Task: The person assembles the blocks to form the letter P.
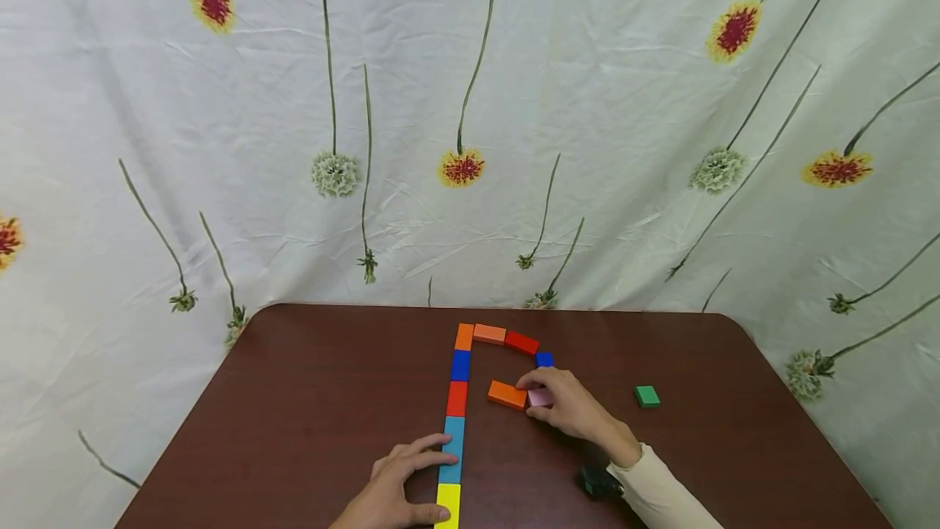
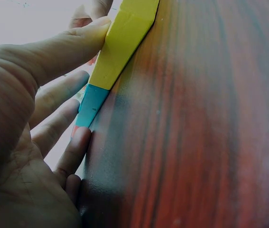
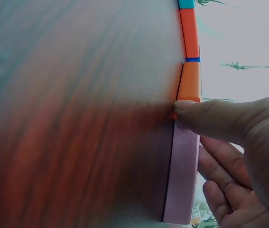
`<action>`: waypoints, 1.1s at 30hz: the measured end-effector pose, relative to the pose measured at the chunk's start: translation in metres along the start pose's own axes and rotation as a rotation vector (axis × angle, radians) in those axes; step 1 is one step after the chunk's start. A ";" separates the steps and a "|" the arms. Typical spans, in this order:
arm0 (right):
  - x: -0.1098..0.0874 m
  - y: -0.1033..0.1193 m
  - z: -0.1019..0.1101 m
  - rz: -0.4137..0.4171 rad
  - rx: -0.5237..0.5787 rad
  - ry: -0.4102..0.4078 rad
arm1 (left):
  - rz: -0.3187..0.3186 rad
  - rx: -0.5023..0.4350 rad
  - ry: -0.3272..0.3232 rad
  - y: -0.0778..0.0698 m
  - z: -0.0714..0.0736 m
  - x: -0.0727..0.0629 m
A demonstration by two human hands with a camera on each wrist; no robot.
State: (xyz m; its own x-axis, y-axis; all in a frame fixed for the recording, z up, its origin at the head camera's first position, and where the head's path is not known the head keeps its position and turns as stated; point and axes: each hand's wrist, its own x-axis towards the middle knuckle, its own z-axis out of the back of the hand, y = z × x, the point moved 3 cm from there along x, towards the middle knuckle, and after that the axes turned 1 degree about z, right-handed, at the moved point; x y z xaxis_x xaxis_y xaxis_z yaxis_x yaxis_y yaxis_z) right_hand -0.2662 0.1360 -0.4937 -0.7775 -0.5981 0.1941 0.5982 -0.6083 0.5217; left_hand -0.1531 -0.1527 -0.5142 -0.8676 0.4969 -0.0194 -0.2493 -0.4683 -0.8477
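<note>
My right hand [image 1: 576, 411] pinches a light purple block [image 1: 539, 397] between thumb and fingers, at the end of an orange block [image 1: 507, 395]. In the right wrist view, the thumb [image 3: 210, 114] lies where the purple block [image 3: 181, 175] meets the orange one [image 3: 189, 80]. My left hand [image 1: 396, 484] rests along a straight row of blocks. Its fingers touch the light blue block [image 1: 451, 450] and its thumb the yellow block [image 1: 449, 506]. Beyond these in the row lie a red block [image 1: 456, 398], a blue block [image 1: 460, 366] and an orange block [image 1: 464, 336].
From the row's top, a salmon block [image 1: 489, 334], a red block [image 1: 522, 342] and a partly hidden blue block [image 1: 544, 359] curve right. A green block [image 1: 647, 397] lies apart on the dark brown table [image 1: 308, 398]. Behind hangs a flower-printed white cloth [image 1: 411, 104].
</note>
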 end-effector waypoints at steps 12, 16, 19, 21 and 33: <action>-0.001 0.003 0.002 0.011 0.025 0.012 | 0.022 -0.006 0.009 -0.001 0.000 0.001; -0.002 0.003 0.002 0.014 0.035 0.020 | 0.020 -0.002 0.006 0.000 -0.001 0.001; -0.002 0.003 0.001 0.016 0.041 0.026 | 0.016 0.003 0.001 0.000 0.000 0.001; -0.002 0.003 0.001 0.018 0.045 0.028 | 0.015 0.003 0.000 0.000 0.000 0.001; -0.016 -0.004 0.033 -0.007 0.040 -0.090 | 0.005 -0.007 0.002 -0.001 0.001 -0.001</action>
State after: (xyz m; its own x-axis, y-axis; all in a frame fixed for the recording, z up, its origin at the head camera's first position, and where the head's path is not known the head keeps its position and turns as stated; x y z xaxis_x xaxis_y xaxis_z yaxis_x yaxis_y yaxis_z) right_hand -0.2632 0.1655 -0.4713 -0.7973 -0.5433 0.2630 0.5855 -0.5903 0.5557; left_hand -0.1520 -0.1532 -0.5129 -0.8678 0.4963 -0.0249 -0.2421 -0.4660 -0.8510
